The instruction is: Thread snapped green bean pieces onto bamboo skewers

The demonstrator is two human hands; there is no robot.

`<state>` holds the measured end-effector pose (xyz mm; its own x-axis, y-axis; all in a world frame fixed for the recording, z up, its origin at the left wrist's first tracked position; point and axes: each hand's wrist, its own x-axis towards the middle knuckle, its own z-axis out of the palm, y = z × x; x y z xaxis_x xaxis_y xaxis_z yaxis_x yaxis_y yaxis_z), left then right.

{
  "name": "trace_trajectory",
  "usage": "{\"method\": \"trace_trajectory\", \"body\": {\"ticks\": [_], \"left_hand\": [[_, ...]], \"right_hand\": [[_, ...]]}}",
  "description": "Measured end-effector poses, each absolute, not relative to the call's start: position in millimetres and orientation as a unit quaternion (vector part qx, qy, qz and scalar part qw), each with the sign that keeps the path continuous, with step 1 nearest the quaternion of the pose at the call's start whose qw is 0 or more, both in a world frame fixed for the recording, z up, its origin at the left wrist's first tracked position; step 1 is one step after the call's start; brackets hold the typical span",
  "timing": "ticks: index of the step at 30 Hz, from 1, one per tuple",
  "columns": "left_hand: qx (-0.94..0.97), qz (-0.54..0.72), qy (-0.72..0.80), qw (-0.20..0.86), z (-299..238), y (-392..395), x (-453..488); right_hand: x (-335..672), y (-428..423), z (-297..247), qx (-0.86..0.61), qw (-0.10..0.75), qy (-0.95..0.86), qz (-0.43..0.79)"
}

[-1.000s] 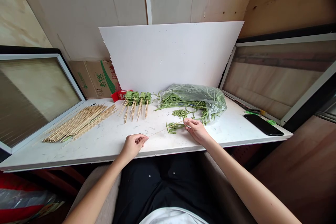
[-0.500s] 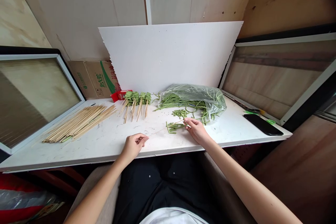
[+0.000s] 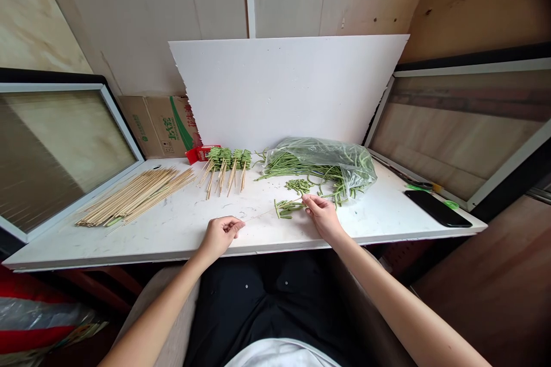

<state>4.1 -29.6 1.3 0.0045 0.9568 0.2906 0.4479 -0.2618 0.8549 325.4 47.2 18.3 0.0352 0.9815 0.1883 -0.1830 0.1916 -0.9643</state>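
Note:
My left hand pinches the near end of a thin bamboo skewer that runs up and to the right across the white table. Several short green bean pieces sit threaded on the skewer's far part. My right hand is closed by the skewer's tip, fingertips pinched on a bean piece there. A small pile of cut bean pieces lies just beyond.
Loose bamboo skewers lie in a heap at the left. Finished bean skewers rest at the back centre by a red packet. A plastic bag of long beans sits at the back right. A black phone lies far right.
Both hands stay in nearly the same pose on the skewer. The camera has shifted slightly, moving the whole scene a little to the right in the picture.

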Motion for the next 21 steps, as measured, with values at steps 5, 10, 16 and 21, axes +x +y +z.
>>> {"method": "trace_trajectory", "body": {"ticks": [5,10,16,21], "left_hand": [[0.65,0.457,0.539,0.28,2,-30,4],[0.652,0.459,0.537,0.276,-1,-29,2],[0.657,0.455,0.532,0.281,-2,-30,8],[0.635,0.471,0.535,0.298,1,-32,12]], "right_hand": [[322,46,17,-0.413,0.594,-0.494,0.482],[320,45,17,-0.421,0.604,-0.496,0.46],[297,29,21,-0.414,0.583,-0.539,0.445],[283,22,22,-0.412,0.572,-0.542,0.458]]}}
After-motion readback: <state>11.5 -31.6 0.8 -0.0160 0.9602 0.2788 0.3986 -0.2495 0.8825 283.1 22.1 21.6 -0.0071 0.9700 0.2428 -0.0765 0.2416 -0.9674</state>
